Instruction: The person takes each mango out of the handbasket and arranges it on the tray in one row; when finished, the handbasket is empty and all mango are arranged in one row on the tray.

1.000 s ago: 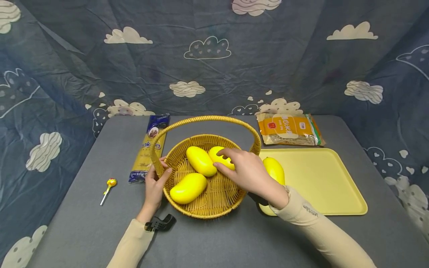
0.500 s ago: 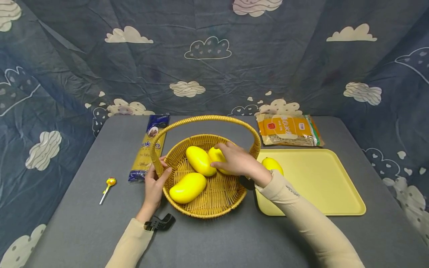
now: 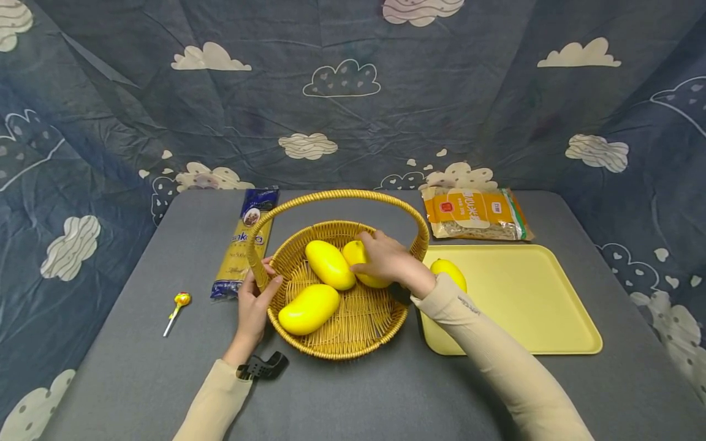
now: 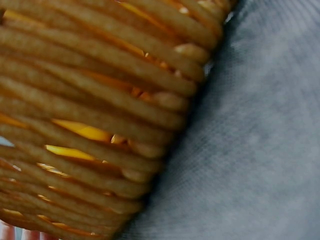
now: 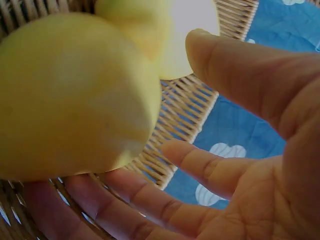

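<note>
A round wicker basket [image 3: 336, 352] with a tall handle [image 3: 336, 195] stands mid-table and holds three yellow mangoes. My right hand [image 3: 380, 257] reaches in from the right, its fingers curled over the rightmost mango [image 3: 355, 252]. In the right wrist view that mango [image 5: 70, 95] fills the frame, with fingers [image 5: 125, 210] beneath it and the thumb [image 5: 240, 75] to its right. The other two mangoes [image 3: 329, 263] [image 3: 309, 308] lie loose. My left hand [image 3: 259, 294] grips the basket's left rim at the handle's foot. The left wrist view shows only the wicker wall [image 4: 100, 100].
A yellow tray [image 3: 524, 306] lies right of the basket with one mango [image 3: 449, 271] at its left end. A noodle bag [image 3: 474, 214] lies behind it. A pasta packet [image 3: 242, 245] and a lollipop [image 3: 178, 304] lie left of the basket on the grey table [image 3: 358, 398].
My right hand has slid further into the basket toward the back, and its fingers have closed round the rightmost mango. The left hand and the basket have stayed still.
</note>
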A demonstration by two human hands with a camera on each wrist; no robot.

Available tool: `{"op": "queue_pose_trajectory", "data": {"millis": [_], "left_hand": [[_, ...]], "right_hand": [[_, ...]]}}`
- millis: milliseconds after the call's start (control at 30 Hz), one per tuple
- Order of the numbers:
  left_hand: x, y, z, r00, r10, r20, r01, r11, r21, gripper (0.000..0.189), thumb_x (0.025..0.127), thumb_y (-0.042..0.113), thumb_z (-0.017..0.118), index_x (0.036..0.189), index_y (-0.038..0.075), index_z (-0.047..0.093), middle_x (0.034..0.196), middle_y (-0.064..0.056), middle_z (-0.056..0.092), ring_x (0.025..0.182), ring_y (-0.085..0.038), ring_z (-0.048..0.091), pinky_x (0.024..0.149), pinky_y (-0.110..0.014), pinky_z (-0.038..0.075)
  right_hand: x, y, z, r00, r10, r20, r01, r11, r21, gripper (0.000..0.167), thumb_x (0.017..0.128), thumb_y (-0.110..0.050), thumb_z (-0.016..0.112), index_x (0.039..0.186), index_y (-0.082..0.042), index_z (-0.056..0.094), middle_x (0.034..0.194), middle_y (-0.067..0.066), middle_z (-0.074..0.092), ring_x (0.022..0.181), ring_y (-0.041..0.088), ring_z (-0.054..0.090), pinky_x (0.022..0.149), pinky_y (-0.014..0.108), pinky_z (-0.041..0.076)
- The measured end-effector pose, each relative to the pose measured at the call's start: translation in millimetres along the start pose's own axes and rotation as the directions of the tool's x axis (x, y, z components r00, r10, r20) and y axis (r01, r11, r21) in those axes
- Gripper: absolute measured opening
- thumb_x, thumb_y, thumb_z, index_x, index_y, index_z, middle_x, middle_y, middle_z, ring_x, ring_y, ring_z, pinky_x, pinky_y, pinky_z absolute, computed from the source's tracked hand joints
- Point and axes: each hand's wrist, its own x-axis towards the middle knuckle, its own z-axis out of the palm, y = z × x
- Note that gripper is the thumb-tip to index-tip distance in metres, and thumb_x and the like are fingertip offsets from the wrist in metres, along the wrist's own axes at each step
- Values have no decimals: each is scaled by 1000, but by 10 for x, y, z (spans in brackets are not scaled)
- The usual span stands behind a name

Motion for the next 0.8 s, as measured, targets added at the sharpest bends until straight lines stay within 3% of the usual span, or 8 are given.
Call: {"op": "queue_pose_trajectory", "data": {"millis": [300,633,800], "left_hand": [[6,-8,-4,1000,1,-2,-1,1000,-3,19,88,-1,60,101,-7,49,131,-13,50,122,-23,43,98,-32,33],[2,7,-6,1000,-10,6,10,1000,-1,19,89,-3,59,103,-10,48,132,-14,49,122,-21,42,99,-32,32],[0,-1,-6,1000,-9,6,9,1000,1,19,89,-3,58,103,-10,48,132,-14,49,122,-21,42,99,-31,32]], "right_hand": [[73,15,50,1000,9,-7,-10,996,-83,66,85,-33,71,137,-5,41,123,26,45,100,39,55,78,46,48],[69,21,61,1000,4,-8,-5,996,-94,72,79,-33,77,135,-4,42,118,26,44,92,39,56,75,44,48],[63,32,66,1000,-25,-1,24,995,-97,69,78,-35,78,130,-6,44,105,21,56,88,35,57,72,42,47]]}}
